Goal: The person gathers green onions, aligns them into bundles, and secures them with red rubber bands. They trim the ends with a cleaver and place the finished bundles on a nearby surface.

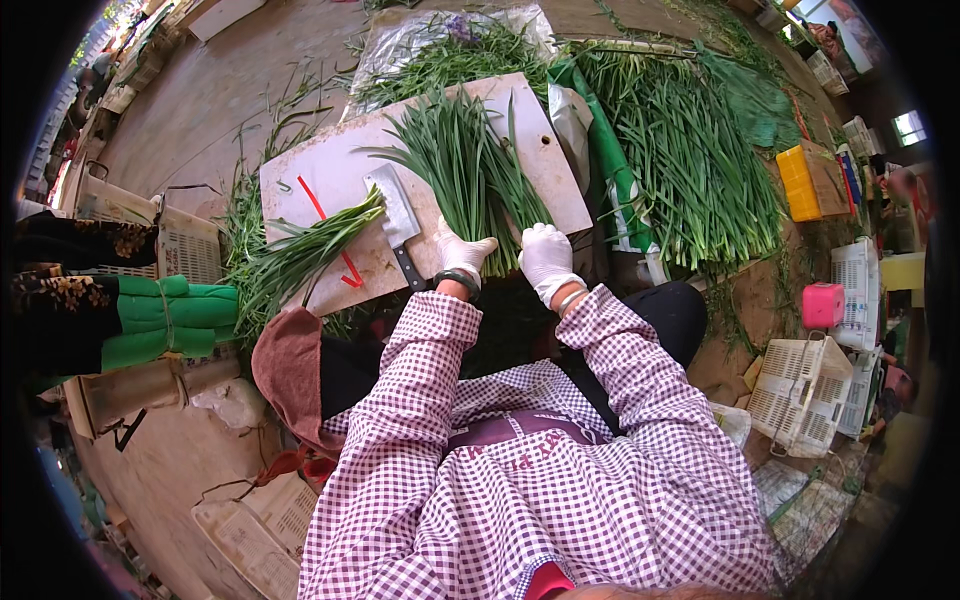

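A thick bundle of long flat green leaves, likely garlic chives (461, 165), lies on a whitish board (555, 180), its cut ends towards me. My left hand (461, 251), in a white glove, grips the bundle near those ends, thumb across the top. Closed into a fist, my gloved right hand (546, 255) is on a few leaves at the bundle's right side; its fingertips are hidden. Left of the bundle lies a cleaver (392, 206) with a dark riveted handle. A smaller bunch of leaves (319, 238) crosses a red strip (311, 196) on the board.
A large pile of the same leaves (690, 157) lies right of the board, beside a green-and-white sack (611, 165). Loose leaves (450, 64) cover plastic sheeting beyond. Plastic crates (799, 390) stand at right. At left, green bundled material (169, 315) rests near a person's dark floral sleeve (75, 300).
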Tool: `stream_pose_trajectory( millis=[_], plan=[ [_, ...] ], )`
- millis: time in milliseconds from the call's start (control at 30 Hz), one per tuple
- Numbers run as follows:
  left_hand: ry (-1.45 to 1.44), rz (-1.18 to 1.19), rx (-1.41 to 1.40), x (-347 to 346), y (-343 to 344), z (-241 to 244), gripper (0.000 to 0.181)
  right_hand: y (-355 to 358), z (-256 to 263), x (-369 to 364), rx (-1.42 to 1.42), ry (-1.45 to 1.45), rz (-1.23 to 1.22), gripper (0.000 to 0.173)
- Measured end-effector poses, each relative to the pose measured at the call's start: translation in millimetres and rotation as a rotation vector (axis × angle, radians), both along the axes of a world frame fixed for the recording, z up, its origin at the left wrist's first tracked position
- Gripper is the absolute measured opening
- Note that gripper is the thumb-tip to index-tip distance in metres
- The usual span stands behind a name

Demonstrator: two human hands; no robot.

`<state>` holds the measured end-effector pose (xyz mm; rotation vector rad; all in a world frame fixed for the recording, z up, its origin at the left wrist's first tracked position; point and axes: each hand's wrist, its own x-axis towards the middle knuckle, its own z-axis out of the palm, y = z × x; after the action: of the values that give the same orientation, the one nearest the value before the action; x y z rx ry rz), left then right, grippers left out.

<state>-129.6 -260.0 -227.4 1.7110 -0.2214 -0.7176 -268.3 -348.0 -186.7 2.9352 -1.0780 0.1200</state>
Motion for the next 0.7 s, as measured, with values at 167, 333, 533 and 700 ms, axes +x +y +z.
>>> stream_pose_trajectory(
  millis=[167, 333, 533, 700],
  plan=[
    [-0.024, -0.007, 0.013, 1, 1, -5, 0.099, 29, 2, -36, 0.158, 0.023, 0.016, 0.005],
    [-0.068, -0.021, 0.019, 3, -3, -20, 0.102, 116, -30, -120, 0.638, 0.747, 0.516, 0.022],
    [-0.138, 0.01, 0.025, 0, 1, -9, 0.09, 80, 7, -84, 0.661, 0.876, 0.568, 0.025],
    [-0.217, 0.003, 0.194, -5, 4, 8, 0.087, -21, 60, -52, 0.636, -0.222, 0.195, 0.02]
  ],
)
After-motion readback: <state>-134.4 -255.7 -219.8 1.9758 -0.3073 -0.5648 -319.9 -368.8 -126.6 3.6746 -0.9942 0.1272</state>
